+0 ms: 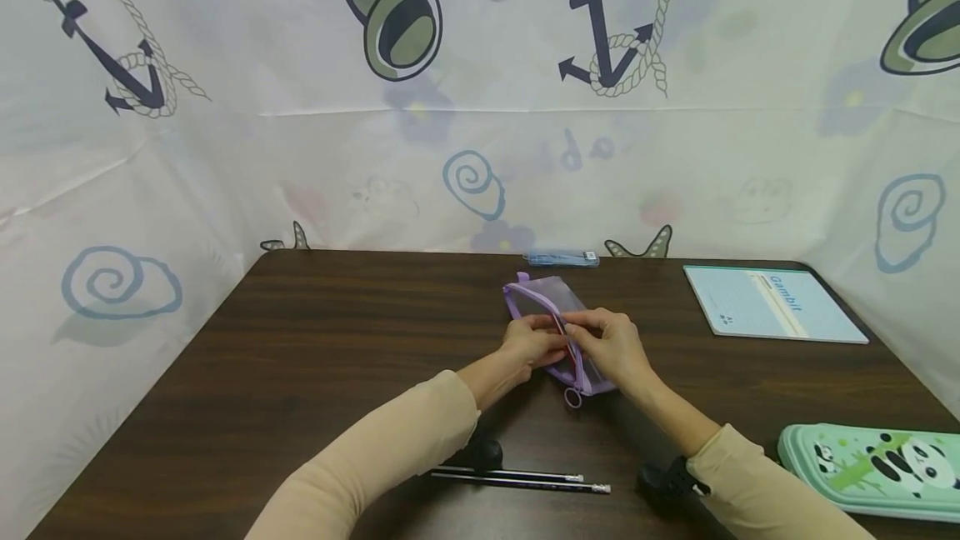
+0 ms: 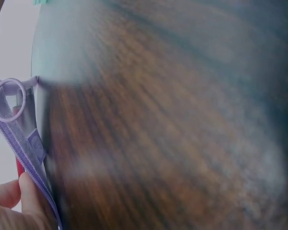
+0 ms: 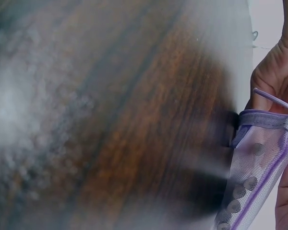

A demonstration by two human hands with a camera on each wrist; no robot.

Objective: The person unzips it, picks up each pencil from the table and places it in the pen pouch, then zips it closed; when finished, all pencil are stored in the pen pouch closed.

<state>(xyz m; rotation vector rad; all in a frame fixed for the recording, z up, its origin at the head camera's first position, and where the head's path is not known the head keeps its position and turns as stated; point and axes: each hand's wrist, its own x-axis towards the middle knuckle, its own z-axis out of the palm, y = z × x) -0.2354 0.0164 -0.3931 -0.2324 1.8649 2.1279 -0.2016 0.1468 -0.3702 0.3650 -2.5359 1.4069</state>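
A purple mesh zip pouch (image 1: 558,290) is held up off the dark table by both hands, its zip side facing the person. My left hand (image 1: 531,343) grips the pouch's left side, fingertips at the zip edge. From the other side, my right hand (image 1: 607,344) pinches the same edge, thumb and fingers together near the middle. A round purple zip ring (image 1: 573,397) hangs at the near end. Something red (image 2: 19,166) shows beside the left fingertips in the left wrist view. Through the mesh, several round grey shapes (image 3: 250,183) appear in the right wrist view.
Two dark pencils (image 1: 532,482) lie in front of the forearms. At the right are a green panda pencil case (image 1: 877,469) and a light blue notebook (image 1: 776,302). A blue packet (image 1: 561,259) lies at the table's back edge, before a printed cloth wall (image 1: 322,165).
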